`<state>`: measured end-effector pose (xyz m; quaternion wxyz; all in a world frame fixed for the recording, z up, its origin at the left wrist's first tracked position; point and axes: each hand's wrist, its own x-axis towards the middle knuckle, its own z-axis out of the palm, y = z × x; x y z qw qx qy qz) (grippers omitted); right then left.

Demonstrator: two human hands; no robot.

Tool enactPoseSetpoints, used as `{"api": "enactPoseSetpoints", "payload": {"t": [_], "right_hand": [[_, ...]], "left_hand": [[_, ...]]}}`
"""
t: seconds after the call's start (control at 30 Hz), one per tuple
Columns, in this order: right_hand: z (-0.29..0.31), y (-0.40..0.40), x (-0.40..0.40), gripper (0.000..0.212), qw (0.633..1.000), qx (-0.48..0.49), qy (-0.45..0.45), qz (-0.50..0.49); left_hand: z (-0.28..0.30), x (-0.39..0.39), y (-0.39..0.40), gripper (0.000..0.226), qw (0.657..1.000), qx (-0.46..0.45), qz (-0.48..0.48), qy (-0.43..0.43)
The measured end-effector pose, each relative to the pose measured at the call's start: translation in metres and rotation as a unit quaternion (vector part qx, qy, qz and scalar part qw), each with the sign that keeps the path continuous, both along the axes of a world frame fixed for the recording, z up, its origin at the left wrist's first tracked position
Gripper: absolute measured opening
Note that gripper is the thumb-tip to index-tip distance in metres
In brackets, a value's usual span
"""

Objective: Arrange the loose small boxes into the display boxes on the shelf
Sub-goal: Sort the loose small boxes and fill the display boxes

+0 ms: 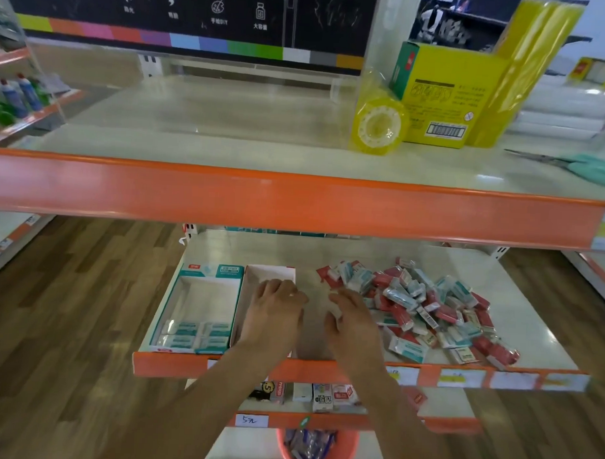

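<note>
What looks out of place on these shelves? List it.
A jumbled pile of small boxes lies loose on the middle shelf, right of the teal display box. A pair of scissors lies on the top shelf beside stock.

Loose small boxes: red and teal, with white. Display box: teal and white. Shelf edge: orange.

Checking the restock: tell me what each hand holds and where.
The right hand pinches one small white box at its end, between fingertips. The left hand rests over the red display box; any hold is hidden.
</note>
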<state>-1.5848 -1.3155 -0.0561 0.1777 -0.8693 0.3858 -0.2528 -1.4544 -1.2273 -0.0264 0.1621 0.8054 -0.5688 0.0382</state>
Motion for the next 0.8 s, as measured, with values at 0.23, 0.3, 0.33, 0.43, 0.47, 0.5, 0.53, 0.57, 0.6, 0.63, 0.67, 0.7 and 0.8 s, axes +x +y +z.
{"api": "enactPoseSetpoints", "payload": {"t": [0.23, 0.3, 0.33, 0.43, 0.47, 0.5, 0.53, 0.57, 0.6, 0.63, 0.67, 0.7, 0.8], "right_hand": [[-0.005, -0.020, -0.030, 0.046, 0.996, 0.057, 0.051, -0.041], [-0.008, -0.023, -0.034, 0.054, 0.995, 0.065, 0.069, -0.035], [-0.009, -0.023, -0.036, 0.055, 0.994, 0.065, 0.078, -0.034], [-0.015, -0.023, -0.036, 0.050, 0.996, 0.051, 0.057, -0.044], [-0.017, -0.023, -0.036, 0.047, 0.997, 0.044, 0.040, -0.047], [-0.018, -0.022, -0.036, 0.044, 0.998, 0.043, 0.022, -0.049], [-0.020, -0.022, -0.037, 0.043, 0.998, 0.046, 0.005, -0.047], [-0.021, -0.022, -0.038, 0.043, 0.998, 0.050, -0.008, -0.041], [-0.021, -0.023, -0.039, 0.044, 0.998, 0.053, -0.012, -0.035], [-0.022, -0.023, -0.039, 0.045, 0.998, 0.055, -0.010, -0.033], [-0.022, -0.024, -0.039, 0.045, 0.998, 0.055, -0.009, -0.035], [-0.022, -0.024, -0.038, 0.045, 0.998, 0.054, -0.010, -0.039], [-0.022, -0.024, -0.037, 0.049, 0.997, 0.056, -0.007, -0.049]], "left_hand": [[-0.012, -0.033, -0.029, 0.034, 0.998, 0.009, -0.062, 0.005], [-0.015, -0.037, -0.036, 0.038, 0.997, 0.024, -0.066, 0.006], [-0.017, -0.039, -0.040, 0.042, 0.997, 0.035, -0.070, 0.004], [-0.021, -0.042, -0.052, 0.058, 0.994, 0.075, -0.078, -0.001], [-0.022, -0.042, -0.056, 0.063, 0.993, 0.090, -0.071, 0.007], [-0.022, -0.042, -0.060, 0.067, 0.993, 0.102, -0.061, 0.016], [-0.023, -0.041, -0.064, 0.069, 0.992, 0.115, -0.051, 0.025], [-0.024, -0.041, -0.066, 0.070, 0.991, 0.126, -0.042, 0.031], [-0.024, -0.042, -0.068, 0.070, 0.989, 0.138, -0.036, 0.035], [-0.025, -0.043, -0.069, 0.069, 0.988, 0.147, -0.031, 0.039], [-0.026, -0.045, -0.069, 0.069, 0.988, 0.149, -0.026, 0.042], [-0.026, -0.047, -0.069, 0.067, 0.989, 0.139, -0.020, 0.045], [-0.029, -0.055, -0.061, 0.055, 0.996, 0.072, -0.001, 0.049]]}}
